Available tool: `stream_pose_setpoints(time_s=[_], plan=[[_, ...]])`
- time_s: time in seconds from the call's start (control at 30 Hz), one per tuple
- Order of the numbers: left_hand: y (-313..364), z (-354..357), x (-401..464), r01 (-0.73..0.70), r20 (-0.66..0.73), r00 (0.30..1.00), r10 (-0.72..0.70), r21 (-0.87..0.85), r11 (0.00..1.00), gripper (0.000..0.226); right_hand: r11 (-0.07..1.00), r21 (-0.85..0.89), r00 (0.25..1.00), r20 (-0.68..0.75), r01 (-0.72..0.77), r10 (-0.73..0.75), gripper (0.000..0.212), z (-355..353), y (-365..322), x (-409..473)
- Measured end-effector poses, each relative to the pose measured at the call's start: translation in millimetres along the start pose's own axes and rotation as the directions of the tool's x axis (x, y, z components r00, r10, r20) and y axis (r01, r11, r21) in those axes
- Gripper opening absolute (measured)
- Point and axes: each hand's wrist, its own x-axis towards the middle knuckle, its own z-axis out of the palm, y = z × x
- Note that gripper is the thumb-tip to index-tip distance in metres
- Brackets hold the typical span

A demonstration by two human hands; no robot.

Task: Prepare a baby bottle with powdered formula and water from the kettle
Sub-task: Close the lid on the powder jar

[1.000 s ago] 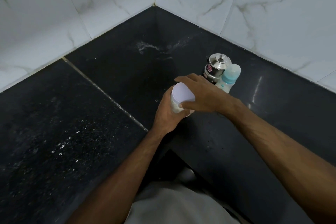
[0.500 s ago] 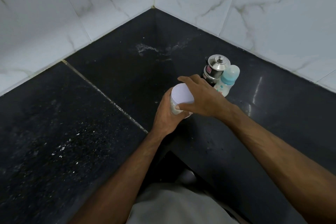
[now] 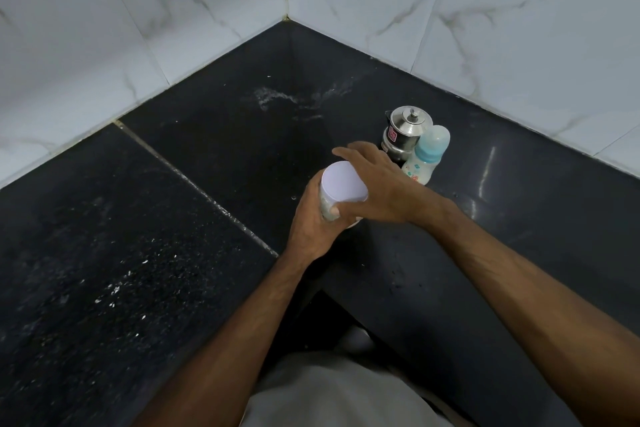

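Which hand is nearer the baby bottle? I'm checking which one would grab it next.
Right. The right hand grips the white-lidded jar's lid just in front of the baby bottle, nearly beside it. The left hand holds the jar's far side.

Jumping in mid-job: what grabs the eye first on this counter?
Both hands meet at centre on a white-lidded container: the left hand grips its body, the right hand grips its lid. Just behind, toward the right wall, a small steel kettle and a capped baby bottle stand close together.

one jar (image 3: 341, 189), one kettle (image 3: 405, 133), one bottle (image 3: 427, 158)
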Motion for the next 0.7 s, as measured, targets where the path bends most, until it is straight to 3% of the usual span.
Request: stream_pose_setpoints(time_s=[0.13,0.33,0.57,0.7], plan=[[3,-3,-3,0.0,0.013,1.0,0.0,-0.029,1.0,0.087,0.994,0.103,0.991,0.129,0.027,-0.04,0.093,-7,4,2],[8,-4,-3,0.041,0.029,0.999,-0.04,-0.015,0.999,0.093,1.0,-0.011,0.999,-0.038,-0.002,0.002,0.088,3,-4,-1],[13,-4,-5,0.054,0.016,0.998,-0.054,-0.015,0.998,0.093,0.995,0.096,0.987,0.155,0.015,-0.03,0.095,-2,9,5],[17,-4,-7,0.038,0.006,0.999,-0.037,-0.033,0.999,0.089,0.978,0.21,0.999,0.04,0.013,-0.022,0.084,14,8,-1]])
